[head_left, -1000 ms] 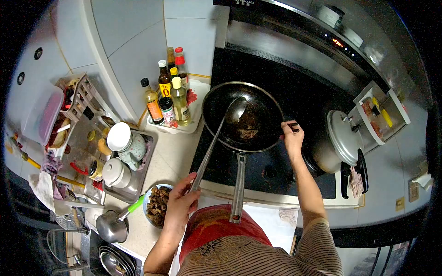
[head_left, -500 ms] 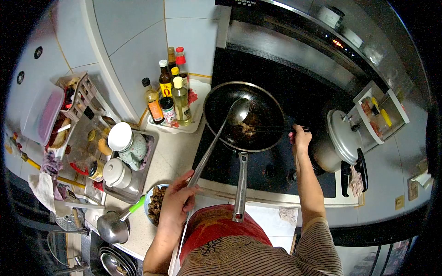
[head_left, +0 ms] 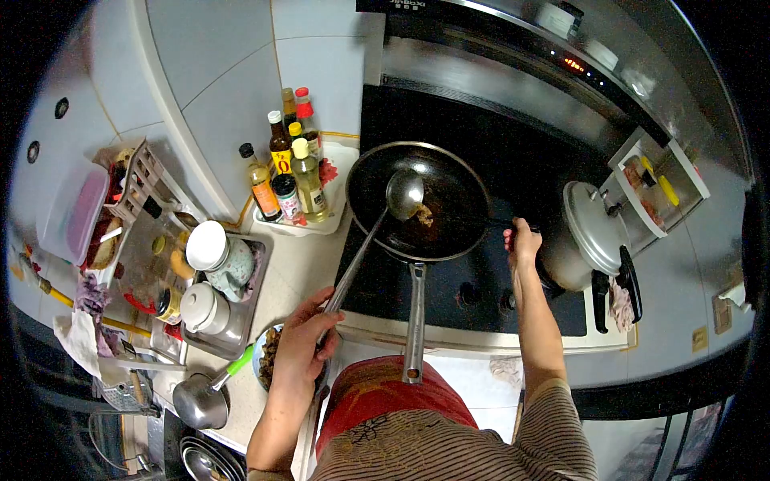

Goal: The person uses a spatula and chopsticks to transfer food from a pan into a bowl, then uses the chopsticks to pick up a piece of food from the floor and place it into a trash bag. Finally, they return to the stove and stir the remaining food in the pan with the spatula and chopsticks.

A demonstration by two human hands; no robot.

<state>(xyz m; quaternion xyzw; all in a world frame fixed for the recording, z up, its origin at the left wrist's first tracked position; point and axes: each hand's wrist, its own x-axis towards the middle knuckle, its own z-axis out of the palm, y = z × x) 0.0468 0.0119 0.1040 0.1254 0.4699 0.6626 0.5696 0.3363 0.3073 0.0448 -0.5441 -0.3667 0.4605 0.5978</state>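
My left hand (head_left: 306, 333) is closed around the long metal handle of a ladle (head_left: 404, 192), whose bowl is inside the dark frying pan (head_left: 465, 176). A small piece of browned food (head_left: 423, 214) is at the ladle bowl's right edge. My right hand (head_left: 523, 242), to the right of the pan, is closed on thin dark chopsticks (head_left: 481, 221) reaching over the rim towards the food; their tips are hard to make out against the pan. The pan sits on a black cooktop (head_left: 513, 313), its metal handle pointing towards me. A bowl of brown food pieces (head_left: 267, 353) is partly hidden behind my left hand.
Several sauce bottles (head_left: 305, 180) stand in a white tray (head_left: 337, 192) left of the pan. A pressure cooker (head_left: 593, 228) is on the right. At left are a metal tray (head_left: 237, 333) with lidded pots and a green-handled ladle (head_left: 200, 401).
The ladle bowl has shifted slightly left in the pan and turned more face-up. The food piece now shows at the bowl's edge. The whole view has moved a little.
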